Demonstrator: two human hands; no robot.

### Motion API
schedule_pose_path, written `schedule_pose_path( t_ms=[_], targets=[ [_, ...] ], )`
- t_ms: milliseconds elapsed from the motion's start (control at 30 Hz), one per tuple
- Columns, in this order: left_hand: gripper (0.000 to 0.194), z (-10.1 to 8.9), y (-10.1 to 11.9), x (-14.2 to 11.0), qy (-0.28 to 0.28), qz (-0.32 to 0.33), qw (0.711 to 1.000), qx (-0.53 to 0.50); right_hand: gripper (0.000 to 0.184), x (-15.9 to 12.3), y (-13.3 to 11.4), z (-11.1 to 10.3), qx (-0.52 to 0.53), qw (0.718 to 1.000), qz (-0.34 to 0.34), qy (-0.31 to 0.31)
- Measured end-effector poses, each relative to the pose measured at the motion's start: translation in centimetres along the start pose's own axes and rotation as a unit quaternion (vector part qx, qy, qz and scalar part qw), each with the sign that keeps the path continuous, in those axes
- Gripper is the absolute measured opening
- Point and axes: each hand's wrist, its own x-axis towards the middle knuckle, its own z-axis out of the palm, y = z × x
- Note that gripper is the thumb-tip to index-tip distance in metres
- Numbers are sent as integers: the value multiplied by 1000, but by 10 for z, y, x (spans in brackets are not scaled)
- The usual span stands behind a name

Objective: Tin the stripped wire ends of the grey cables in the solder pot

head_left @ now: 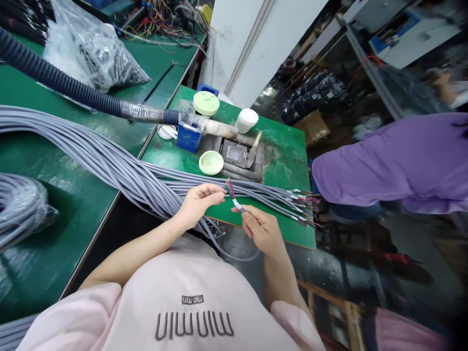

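My right hand point(261, 229) pinches the end of one grey cable, whose stripped coloured wires point(230, 189) fan upward from a white sleeve. My left hand point(199, 201) is beside it, fingertips curled and touching the tips of those coloured wires. Both hands hover over the front edge of a small green table point(288, 151). A thick bundle of grey cables point(109, 161) runs from the left across the table, its stripped ends point(305, 207) sticking out past the right edge.
A metal solder pot point(237, 156), a blue box point(189, 136), pale green lids point(211, 162) and a white jar point(246, 120) sit on the small table. A black corrugated hose point(54, 78) crosses the left bench. A person in purple point(395, 161) bends at right.
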Motion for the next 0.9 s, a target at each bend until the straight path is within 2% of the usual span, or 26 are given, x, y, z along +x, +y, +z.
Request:
schedule_pose_path(
  t_ms=[267, 500, 567, 733, 900],
  targets=[
    [28, 12, 8, 0, 11, 28, 1000, 0, 39, 6, 8, 2, 45, 999, 15, -20],
    [27, 10, 3, 1, 14, 37, 999, 0, 37, 5, 4, 4, 40, 999, 9, -17],
    [27, 9, 0, 2, 9, 26, 999, -23, 37, 5, 4, 5, 35, 999, 6, -17],
    [23, 7, -7, 3, -15, -51, 992, -117, 37, 4, 3, 6, -16, 999, -22, -28],
    [14, 2, -6, 3, -31, -37, 989, -138, 35, 3, -4, 7, -79, 995, -52, -34]
  ],
)
